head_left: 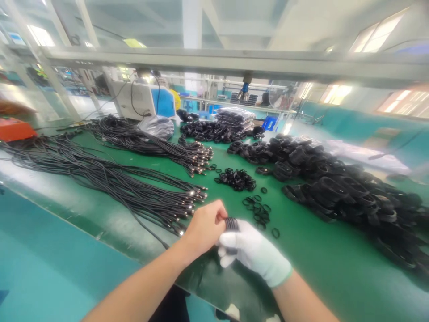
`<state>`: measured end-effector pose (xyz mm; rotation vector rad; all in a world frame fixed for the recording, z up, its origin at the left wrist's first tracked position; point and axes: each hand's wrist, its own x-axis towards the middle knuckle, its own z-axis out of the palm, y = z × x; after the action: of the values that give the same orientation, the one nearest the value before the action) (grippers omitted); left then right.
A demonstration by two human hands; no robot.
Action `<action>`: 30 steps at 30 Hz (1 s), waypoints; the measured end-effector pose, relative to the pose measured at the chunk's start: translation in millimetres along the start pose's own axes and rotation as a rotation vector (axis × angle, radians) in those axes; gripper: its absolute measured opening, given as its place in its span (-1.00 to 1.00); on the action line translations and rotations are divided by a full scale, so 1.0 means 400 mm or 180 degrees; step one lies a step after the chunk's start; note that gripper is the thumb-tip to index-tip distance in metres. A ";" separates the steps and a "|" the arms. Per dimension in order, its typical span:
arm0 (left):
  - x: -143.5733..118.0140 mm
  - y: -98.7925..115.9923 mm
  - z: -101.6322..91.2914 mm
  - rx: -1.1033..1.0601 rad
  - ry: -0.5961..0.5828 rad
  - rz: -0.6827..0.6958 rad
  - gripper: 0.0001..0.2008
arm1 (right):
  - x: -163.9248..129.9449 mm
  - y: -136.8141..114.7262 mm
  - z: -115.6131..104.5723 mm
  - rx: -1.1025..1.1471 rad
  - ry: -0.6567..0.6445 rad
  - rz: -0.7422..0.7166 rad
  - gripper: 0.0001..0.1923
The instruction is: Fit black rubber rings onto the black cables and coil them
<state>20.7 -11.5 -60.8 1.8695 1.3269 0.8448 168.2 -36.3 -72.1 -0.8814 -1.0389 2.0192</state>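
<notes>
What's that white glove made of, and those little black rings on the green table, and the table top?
The white glove on the right hand looks like knitted fabric: matt, soft, with a pale green cuff. The little black rings look like rubber or soft plastic, dull and thin, though that is a guess. The green table top seems a smooth, slightly shiny mat, since light reflects off it.

Coiled cable (231,223) in our hands
L hand (204,228) bare, R hand (256,255) gloved; both grip it above green bench (315,250).
</notes>
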 end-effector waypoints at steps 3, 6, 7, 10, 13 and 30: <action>0.044 0.008 -0.050 0.0035 -0.0376 0.0180 -0.88 | -0.021 -0.049 -0.047 0.0258 0.0248 -0.0341 -0.71; 0.115 0.002 -0.069 0.0440 -0.0442 0.0324 -0.81 | -0.062 -0.111 -0.116 0.0699 0.0628 -0.0895 -0.63; 0.141 -0.001 -0.061 0.0595 -0.0475 0.0378 -0.83 | -0.076 -0.127 -0.137 0.0796 0.0745 -0.1032 -0.63; 0.212 -0.006 0.001 0.0881 -0.0656 0.0518 -0.92 | -0.100 -0.146 -0.179 0.0885 0.0972 -0.1195 -0.64; 0.260 -0.004 0.081 0.1069 -0.0866 0.0595 -0.90 | -0.097 -0.136 -0.186 0.0859 0.0998 -0.1120 -0.66; 0.078 0.058 0.057 -0.1207 -0.0961 -0.0412 -0.80 | 0.008 -0.070 -0.070 0.0246 0.1538 -0.1098 -0.42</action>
<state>59.4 9.1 -50.7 1.5257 1.0083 0.6620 196.4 -10.4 -61.6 -1.0054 -0.7704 1.4524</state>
